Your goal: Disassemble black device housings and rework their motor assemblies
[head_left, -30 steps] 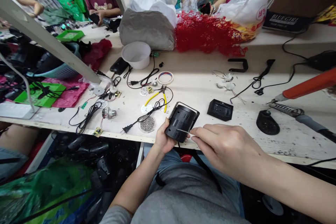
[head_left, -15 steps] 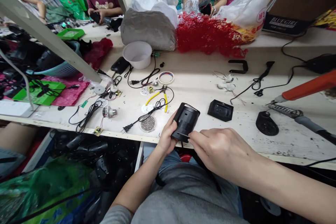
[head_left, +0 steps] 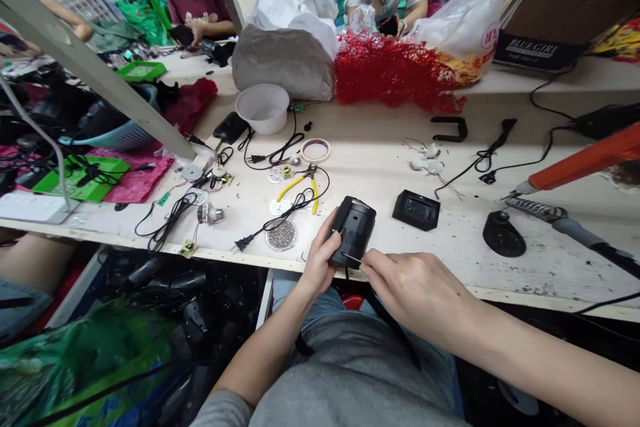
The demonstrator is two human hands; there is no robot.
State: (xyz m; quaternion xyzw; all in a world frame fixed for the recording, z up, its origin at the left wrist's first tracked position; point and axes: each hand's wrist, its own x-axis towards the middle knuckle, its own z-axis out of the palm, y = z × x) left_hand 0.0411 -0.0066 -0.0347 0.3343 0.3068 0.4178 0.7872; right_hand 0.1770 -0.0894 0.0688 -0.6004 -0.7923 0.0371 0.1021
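The bench [head_left: 380, 147] crosses a crowded workroom. Other people sit along its far side at 12 o'clock, behind a heap of red mesh [head_left: 395, 70]. At the bench's near edge is the black housing [head_left: 353, 230], turned since a second ago so that its rimmed open face looks away. The left hand [head_left: 320, 260] has its grip closed on the housing from 9 o'clock. The right hand [head_left: 415, 290], at 4 o'clock, pinches a thin metal pin [head_left: 351, 258], whose tip is now at the housing's near corner.
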